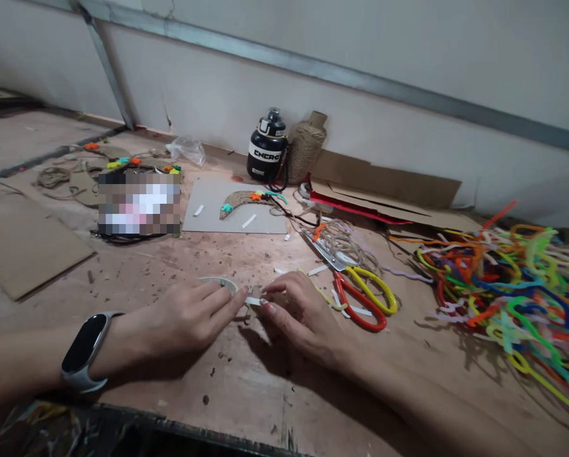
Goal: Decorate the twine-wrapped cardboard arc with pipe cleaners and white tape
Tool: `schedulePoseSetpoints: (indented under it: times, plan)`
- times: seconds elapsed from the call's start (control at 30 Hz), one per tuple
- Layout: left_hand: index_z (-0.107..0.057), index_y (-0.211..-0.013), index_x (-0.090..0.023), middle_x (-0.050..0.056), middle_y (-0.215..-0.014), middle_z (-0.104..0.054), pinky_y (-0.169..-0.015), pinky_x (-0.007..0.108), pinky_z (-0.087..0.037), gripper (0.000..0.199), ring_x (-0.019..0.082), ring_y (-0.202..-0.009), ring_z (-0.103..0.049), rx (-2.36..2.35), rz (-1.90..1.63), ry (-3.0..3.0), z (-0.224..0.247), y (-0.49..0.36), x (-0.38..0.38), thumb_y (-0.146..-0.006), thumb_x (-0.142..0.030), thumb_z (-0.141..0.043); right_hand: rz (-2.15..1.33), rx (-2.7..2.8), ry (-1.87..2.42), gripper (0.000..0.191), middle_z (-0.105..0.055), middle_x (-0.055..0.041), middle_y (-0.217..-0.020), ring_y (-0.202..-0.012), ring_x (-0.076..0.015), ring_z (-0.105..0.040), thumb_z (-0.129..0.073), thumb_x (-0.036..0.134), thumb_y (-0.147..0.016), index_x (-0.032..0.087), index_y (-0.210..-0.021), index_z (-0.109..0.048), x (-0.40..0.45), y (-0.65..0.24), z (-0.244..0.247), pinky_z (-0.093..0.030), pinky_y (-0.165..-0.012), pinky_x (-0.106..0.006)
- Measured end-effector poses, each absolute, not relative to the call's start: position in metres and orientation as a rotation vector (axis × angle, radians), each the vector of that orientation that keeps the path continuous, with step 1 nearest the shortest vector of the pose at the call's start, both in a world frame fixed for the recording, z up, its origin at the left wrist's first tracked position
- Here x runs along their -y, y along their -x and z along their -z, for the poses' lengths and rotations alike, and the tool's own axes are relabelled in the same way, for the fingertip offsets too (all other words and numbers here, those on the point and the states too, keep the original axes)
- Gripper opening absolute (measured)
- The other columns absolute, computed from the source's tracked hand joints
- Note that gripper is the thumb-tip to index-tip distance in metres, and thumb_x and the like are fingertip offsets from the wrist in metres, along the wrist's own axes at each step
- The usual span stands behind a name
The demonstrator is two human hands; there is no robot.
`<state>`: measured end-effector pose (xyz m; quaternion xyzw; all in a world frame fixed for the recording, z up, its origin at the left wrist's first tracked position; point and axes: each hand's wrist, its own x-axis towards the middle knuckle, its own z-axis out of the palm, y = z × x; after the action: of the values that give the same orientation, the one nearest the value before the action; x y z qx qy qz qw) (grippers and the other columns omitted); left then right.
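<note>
My left hand (193,311), with a smart band on its wrist, is closed on a roll of white tape (220,281), mostly hidden behind the fingers. A short strip of the tape (254,301) stretches across to my right hand (298,311), whose thumb and fingertips pinch its end. Just right of that hand lie scissors (360,292) with one red and one yellow handle. Beyond both hands, a twine-covered crescent (239,202) with small coloured flowers rests on a grey board (203,219), with loose white strips beside it.
A heap of coloured pipe cleaners (512,292) spreads over the right side. A black bottle (266,149) and a twine spool (307,146) stand by the wall, near folded cardboard (389,184). Brown cardboard (27,247) lies at left. The table's front edge runs close below my hands.
</note>
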<state>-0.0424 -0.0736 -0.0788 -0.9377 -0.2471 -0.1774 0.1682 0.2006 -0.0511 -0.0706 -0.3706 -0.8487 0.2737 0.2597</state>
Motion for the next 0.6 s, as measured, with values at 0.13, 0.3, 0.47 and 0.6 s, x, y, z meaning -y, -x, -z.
schedulePoseSetpoints:
  times: [0.13, 0.3, 0.47, 0.6]
  plan:
    - [-0.051, -0.125, 0.0, 0.012, -0.082, -0.066, -0.065, 0.033, -0.052, 0.038, 0.021, -0.073, -0.062, 0.68, 0.543, 2.632, 0.082, 0.042, 0.077, -0.09, -0.01, -0.041, -0.849, 2.271, 1.022, 0.014, -0.065, -0.0058, -0.09, -0.087, -0.0184, -0.058, -0.053, 0.03, -0.095, 0.019, -0.094, -0.063, 0.054, -0.2, 0.068, -0.047, -0.081, -0.034]
    - [-0.047, -0.131, -0.001, 0.012, -0.085, -0.067, -0.071, 0.032, -0.054, 0.042, 0.02, -0.078, -0.064, 0.688, 0.56, 2.66, 0.086, 0.043, 0.076, -0.091, -0.011, -0.042, -0.873, 2.217, 0.967, 0.017, -0.064, -0.0036, -0.081, -0.08, -0.0162, -0.058, -0.051, 0.029, -0.096, 0.02, -0.086, -0.062, 0.056, -0.198, 0.076, -0.046, -0.077, -0.031]
    - [-0.045, -0.138, -0.008, 0.013, -0.096, -0.067, -0.079, 0.029, -0.054, 0.047, 0.019, -0.086, -0.064, 0.73, 0.515, 2.783, 0.079, 0.045, 0.077, -0.091, -0.012, -0.043, -0.917, 2.19, 1.054, 0.019, -0.061, -0.0027, -0.077, -0.077, -0.0161, -0.057, -0.051, 0.025, -0.094, 0.019, -0.077, -0.058, 0.055, -0.2, 0.073, -0.044, -0.074, -0.03]
    - [-0.044, -0.138, -0.01, 0.012, -0.099, -0.067, -0.08, 0.03, -0.054, 0.047, 0.019, -0.089, -0.063, 0.758, 0.478, 2.824, 0.076, 0.05, 0.076, -0.091, -0.01, -0.044, -1.079, 2.092, 1.197, 0.02, -0.059, -0.0005, -0.072, -0.068, -0.0144, -0.054, -0.052, 0.028, -0.092, 0.019, -0.075, -0.057, 0.045, -0.207, 0.07, -0.042, -0.063, -0.027]
